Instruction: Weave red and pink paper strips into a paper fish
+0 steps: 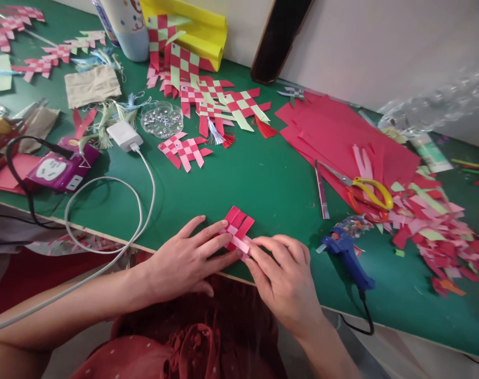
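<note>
I have the small red-and-pink woven paper piece near the front edge of the green surface, between my 2 hands. The left hand is spread, fingertips resting on the weave; the right hand pinches a pale pink paper strip at its lower corner. To the right I see a blue glue gun, then yellow-and-orange-handled scissors partly over large red paper sheets. Beyond the weave, checkered paper fish lie clustered.
</note>
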### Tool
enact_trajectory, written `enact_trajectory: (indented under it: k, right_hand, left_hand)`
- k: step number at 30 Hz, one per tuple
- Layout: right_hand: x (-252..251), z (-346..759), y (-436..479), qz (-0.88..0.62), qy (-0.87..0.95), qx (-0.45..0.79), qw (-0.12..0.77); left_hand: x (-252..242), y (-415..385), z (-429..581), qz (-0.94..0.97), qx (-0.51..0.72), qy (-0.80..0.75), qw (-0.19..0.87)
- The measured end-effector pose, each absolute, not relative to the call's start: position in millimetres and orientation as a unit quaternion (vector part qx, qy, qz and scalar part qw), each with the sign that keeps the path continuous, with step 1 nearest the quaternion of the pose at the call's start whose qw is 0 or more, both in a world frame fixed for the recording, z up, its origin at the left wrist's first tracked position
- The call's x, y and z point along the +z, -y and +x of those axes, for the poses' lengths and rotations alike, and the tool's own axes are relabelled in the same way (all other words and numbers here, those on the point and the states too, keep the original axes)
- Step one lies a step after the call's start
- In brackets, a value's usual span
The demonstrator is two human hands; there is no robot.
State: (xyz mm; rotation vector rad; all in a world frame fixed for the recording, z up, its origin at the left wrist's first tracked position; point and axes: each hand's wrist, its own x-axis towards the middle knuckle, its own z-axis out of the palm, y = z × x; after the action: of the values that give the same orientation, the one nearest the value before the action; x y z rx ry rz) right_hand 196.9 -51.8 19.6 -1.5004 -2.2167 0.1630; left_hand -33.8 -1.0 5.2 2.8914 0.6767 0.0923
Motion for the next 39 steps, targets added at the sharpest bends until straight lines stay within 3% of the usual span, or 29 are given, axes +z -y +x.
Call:
enact_trajectory:
  k: [5, 12, 20, 39]
  right_hand:
    - [23, 199, 43, -0.556, 0.794, 0.040, 0.243]
    - [16, 197, 40, -0.555, 0.812, 0.039, 0.175]
    - [12, 195, 38, -0.555, 0.812, 0.043, 0.174]
    - [9, 196, 54, -0.569, 0.781, 0.048, 0.253]
  left_hand:
    - [2, 1, -35, 0.970, 0.035, -0.225, 0.087]
    - [0, 2, -36, 0.969, 0.046, -0.228, 0.088]
    - [0, 1, -36, 0.970, 0.038, -0.224, 0.083]
    - [2, 1, -33, 0.972, 0.028, -0.221, 0.078]
